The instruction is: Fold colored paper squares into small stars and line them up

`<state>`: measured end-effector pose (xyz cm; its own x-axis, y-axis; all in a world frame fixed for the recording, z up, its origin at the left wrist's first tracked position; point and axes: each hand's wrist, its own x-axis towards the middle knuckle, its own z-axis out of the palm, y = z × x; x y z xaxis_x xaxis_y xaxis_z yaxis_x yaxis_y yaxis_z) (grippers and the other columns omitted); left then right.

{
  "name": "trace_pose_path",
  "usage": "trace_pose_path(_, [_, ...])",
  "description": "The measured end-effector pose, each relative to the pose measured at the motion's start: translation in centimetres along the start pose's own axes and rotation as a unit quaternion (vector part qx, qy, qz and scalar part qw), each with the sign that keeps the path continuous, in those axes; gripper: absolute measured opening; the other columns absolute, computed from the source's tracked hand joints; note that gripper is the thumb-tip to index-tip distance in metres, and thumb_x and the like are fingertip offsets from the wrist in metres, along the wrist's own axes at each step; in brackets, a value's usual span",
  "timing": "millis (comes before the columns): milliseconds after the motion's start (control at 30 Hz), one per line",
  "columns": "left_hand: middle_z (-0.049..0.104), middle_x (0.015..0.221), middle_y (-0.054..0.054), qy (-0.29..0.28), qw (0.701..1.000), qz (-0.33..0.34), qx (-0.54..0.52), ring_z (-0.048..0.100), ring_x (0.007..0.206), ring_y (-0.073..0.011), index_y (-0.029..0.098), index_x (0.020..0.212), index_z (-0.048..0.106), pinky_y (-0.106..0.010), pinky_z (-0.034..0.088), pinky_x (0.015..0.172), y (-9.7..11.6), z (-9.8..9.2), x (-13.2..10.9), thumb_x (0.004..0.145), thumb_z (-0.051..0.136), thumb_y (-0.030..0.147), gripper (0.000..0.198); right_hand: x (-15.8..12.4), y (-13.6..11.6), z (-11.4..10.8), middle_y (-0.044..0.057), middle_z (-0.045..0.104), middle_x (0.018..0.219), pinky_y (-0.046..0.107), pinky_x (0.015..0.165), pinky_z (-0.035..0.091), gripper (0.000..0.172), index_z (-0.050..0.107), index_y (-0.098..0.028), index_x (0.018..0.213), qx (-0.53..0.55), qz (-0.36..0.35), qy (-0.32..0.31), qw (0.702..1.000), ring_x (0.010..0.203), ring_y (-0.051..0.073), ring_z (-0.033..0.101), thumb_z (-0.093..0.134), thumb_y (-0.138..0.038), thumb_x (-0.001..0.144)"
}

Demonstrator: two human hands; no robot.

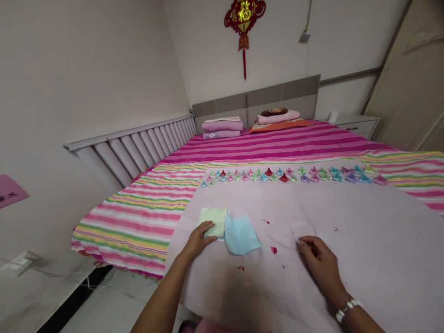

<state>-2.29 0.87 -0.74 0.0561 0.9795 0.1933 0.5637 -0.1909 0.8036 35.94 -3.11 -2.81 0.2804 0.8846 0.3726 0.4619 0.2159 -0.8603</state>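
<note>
My left hand (198, 239) rests on the near left part of a small stack of square paper, its fingers and thumb apart. A pale green sheet (215, 216) lies on top of the stack, with blue and white edges beneath. Touching its right side is a creased light blue paper sheet (242, 236), partly lifted. My right hand (321, 261) hovers over or rests on the pale pink cloth (374, 259). Its thumb and index finger are together with nothing visible between them. A white beaded bracelet (348, 309) circles that wrist.
Two rows of small folded paper shapes (284, 177) in several colours run along the cloth's far edge. Beyond is a bed with striped bedding (138, 208), folded purple bedding (223, 127) and a side rail (138, 150). A white nightstand (357, 126) stands back right.
</note>
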Motion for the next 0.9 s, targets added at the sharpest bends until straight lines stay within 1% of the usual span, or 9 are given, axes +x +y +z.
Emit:
trace_pose_path(233, [0.058,0.128,-0.009,-0.007,1.0,-0.003,-0.001,0.046,0.125,-0.025,0.023,0.106,0.067,-0.042,0.031,0.109,0.1,-0.1,-0.1,0.064,0.074,0.031,0.043,0.1,0.3,0.2,0.002,0.059,0.067,0.029,0.054,0.044,0.024,0.058,-0.019,0.081,0.004,0.0,0.003,1.0,0.058,0.017,0.053,0.053,-0.043,0.079])
trace_pose_path(400, [0.057,0.13,-0.01,-0.022,1.0,-0.004,-0.011,0.045,0.126,-0.0258,0.022,0.108,0.067,-0.042,0.032,0.108,0.2,-0.5,0.0,0.06,0.077,0.028,0.05,0.1,0.2,0.2,0.003,0.059,0.068,0.028,0.054,0.044,0.024,0.059,-0.019,0.081,0.002,-0.004,0.002,1.0,0.058,0.017,0.053,0.053,-0.042,0.078])
trace_pose_path(700, [0.058,0.128,-0.008,-0.03,0.999,-0.005,-0.016,0.046,0.126,-0.0245,0.023,0.111,0.065,-0.044,0.03,0.109,0.5,-1.1,-0.2,0.069,0.07,0.03,0.042,0.0,-0.5,0.0,0.003,0.06,0.066,0.029,0.054,0.045,0.023,0.06,-0.019,0.078,0.009,0.003,0.009,1.0,0.057,0.018,0.054,0.054,-0.041,0.078])
trace_pose_path(833, [0.057,0.129,-0.009,-0.033,0.999,-0.002,-0.017,0.044,0.127,-0.0256,0.021,0.111,0.065,-0.044,0.03,0.109,0.4,-1.0,-0.2,0.065,0.074,0.029,0.048,0.1,-0.2,0.0,0.003,0.061,0.068,0.029,0.055,0.045,0.023,0.06,-0.019,0.079,0.008,0.004,0.008,1.0,0.059,0.018,0.054,0.054,-0.042,0.077])
trace_pose_path(900, [0.057,0.129,-0.009,-0.03,0.999,-0.003,-0.017,0.045,0.126,-0.0256,0.021,0.111,0.065,-0.044,0.031,0.109,0.4,-1.0,-0.2,0.065,0.074,0.029,0.047,0.1,0.0,0.1,0.003,0.061,0.068,0.029,0.055,0.045,0.024,0.059,-0.019,0.08,0.005,0.007,0.005,1.0,0.058,0.018,0.054,0.054,-0.042,0.077])
